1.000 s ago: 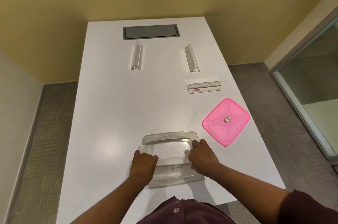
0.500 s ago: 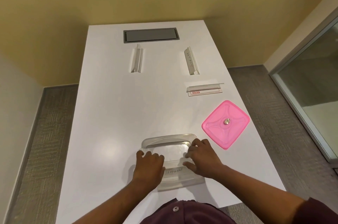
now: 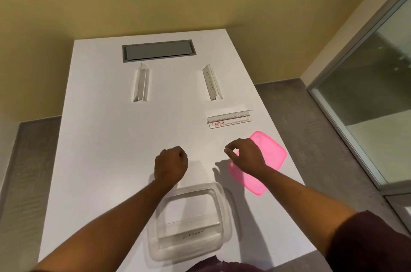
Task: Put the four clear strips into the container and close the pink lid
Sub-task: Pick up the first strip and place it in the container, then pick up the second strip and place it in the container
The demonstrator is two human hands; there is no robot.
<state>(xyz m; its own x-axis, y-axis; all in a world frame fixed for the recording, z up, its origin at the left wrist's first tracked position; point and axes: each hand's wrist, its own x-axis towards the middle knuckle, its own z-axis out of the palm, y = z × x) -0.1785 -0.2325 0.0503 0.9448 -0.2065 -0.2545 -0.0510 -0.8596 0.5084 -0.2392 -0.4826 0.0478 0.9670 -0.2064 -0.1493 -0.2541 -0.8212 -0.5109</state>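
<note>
A clear square container [image 3: 224,200] stands at the near table edge with one clear strip [image 3: 191,232] bearing handwriting lying inside it. My left hand [image 3: 170,165] hovers beyond the container, curled into a loose fist with nothing in it. My right hand [image 3: 245,157] hangs over the left part of the pink lid [image 3: 271,156], fingers bent and slightly apart, empty. Three more clear strips lie farther off: one at the far left [image 3: 140,85], one at the far right [image 3: 212,83], and one with a red label [image 3: 229,119] just beyond the lid.
The white table [image 3: 106,138] has a grey recessed cable hatch [image 3: 159,49] at its far end. Yellow walls close the back and left. A glass partition [image 3: 373,102] stands to the right, with grey floor either side of the table.
Both hands have let go of the container and strip and moved forward above the table. The strip now lies in the container. The camera has tilted, so everything sits lower in view.
</note>
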